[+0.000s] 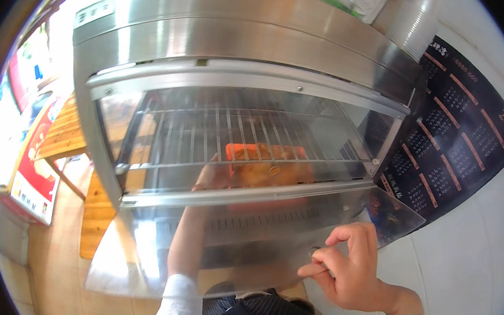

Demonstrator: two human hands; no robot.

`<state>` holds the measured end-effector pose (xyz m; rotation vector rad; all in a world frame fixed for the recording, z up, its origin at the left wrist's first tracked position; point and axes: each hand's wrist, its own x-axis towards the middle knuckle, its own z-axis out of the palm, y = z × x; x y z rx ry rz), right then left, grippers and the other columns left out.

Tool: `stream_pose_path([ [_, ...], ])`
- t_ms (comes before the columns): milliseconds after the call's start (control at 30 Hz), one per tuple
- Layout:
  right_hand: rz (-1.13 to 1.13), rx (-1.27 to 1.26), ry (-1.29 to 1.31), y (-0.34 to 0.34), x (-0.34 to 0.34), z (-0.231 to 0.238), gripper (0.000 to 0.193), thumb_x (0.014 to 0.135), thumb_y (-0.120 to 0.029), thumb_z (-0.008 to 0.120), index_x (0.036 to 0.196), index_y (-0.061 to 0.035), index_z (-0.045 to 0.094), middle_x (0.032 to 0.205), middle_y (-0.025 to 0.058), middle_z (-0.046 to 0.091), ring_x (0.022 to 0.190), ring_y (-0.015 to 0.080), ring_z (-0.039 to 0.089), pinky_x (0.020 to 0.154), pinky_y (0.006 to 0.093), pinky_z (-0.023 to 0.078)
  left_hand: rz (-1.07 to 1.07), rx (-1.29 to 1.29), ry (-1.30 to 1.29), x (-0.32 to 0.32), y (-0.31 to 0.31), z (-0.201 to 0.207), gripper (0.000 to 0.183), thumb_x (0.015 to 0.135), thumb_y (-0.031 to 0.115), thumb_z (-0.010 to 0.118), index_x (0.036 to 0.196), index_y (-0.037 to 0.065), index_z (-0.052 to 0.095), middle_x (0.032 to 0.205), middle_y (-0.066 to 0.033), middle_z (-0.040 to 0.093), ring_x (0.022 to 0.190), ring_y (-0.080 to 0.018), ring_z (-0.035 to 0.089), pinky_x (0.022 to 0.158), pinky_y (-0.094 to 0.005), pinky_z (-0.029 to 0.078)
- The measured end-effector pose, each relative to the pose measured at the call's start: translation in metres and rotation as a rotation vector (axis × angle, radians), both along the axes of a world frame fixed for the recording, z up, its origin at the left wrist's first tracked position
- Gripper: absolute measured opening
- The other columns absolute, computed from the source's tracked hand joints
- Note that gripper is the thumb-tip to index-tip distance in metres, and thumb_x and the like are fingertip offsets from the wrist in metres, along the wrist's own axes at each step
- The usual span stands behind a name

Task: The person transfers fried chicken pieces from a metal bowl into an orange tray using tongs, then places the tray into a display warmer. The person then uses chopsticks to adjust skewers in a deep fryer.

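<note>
A stainless-steel food display cabinet with clear panels stands before me. Its clear flap door is swung out toward my body. Inside, a red-orange tray carries golden-brown food, whose kind is blurred by the clear panel. My left hand reaches in behind the flap and grips the left side of the tray; its fingertips are partly hidden. At the flap's lower right, my right hand pinches the small dark knob between thumb and fingers.
A wire rack spans the cabinet's inside. Stacked clear plastic cups stand on top at the right. A dark wall calendar hangs on the right. To the left are a wooden table and a red-and-white box.
</note>
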<state>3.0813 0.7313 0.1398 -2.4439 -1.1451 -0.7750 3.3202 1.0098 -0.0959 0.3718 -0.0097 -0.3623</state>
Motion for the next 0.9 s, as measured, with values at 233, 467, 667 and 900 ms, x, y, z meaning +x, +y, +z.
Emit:
stream_pose_path([
  [233, 0.010, -0.022, 0.189, 0.002, -0.045, -0.068, 0.035, 0.067, -0.036, 0.078, 0.077, -0.0093, 0.058, 0.085, 0.0099, 0.040, 0.079, 0.0274, 0.040, 0.069, 0.0380, 0.034, 0.233, -0.165, -0.029, -0.233, 0.010, -0.038, 0.034, 0.093, 0.024, 0.051, 0.114, -0.002, 0.054, 0.112, -0.0195, 0.060, 0.108, -0.0328, 0.057, 0.098, -0.0441, 0.043],
  [467, -0.141, -0.010, 0.248, 0.041, -0.057, -0.208, 0.042, 0.066, -0.033, 0.078, 0.091, -0.0061, 0.056, 0.097, 0.0163, 0.039, 0.090, 0.0327, 0.039, 0.079, 0.0433, 0.035, 0.060, 0.661, 0.570, -0.498, 0.046, -0.045, 0.037, 0.093, 0.026, 0.052, 0.121, 0.002, 0.051, 0.090, -0.0127, 0.067, 0.064, -0.0125, 0.063, 0.054, -0.0229, 0.051],
  [667, -0.375, -0.182, -0.096, 0.079, -0.051, -0.261, 0.054, 0.088, -0.049, 0.052, 0.119, -0.0056, 0.051, 0.100, 0.0250, 0.048, 0.086, 0.0396, 0.051, 0.070, 0.0485, 0.044, 0.308, 0.852, 0.427, -0.613, 0.131, -0.008, 0.032, 0.089, 0.038, 0.059, 0.103, 0.009, 0.065, 0.057, 0.0041, 0.050, 0.045, -0.0026, 0.037, 0.040, -0.0199, 0.025],
  [900, -0.049, -0.009, -0.236, 0.280, -0.150, -0.263, 0.046, 0.088, -0.044, 0.053, 0.111, -0.0050, 0.056, 0.095, 0.0194, 0.057, 0.084, 0.0339, 0.058, 0.069, 0.0423, 0.048, 0.457, 0.975, 0.128, -0.804, 0.281, 0.045, 0.026, 0.089, 0.028, 0.062, 0.101, 0.005, 0.063, 0.069, 0.0056, 0.053, 0.060, -0.0017, 0.044, 0.055, -0.0185, 0.037],
])
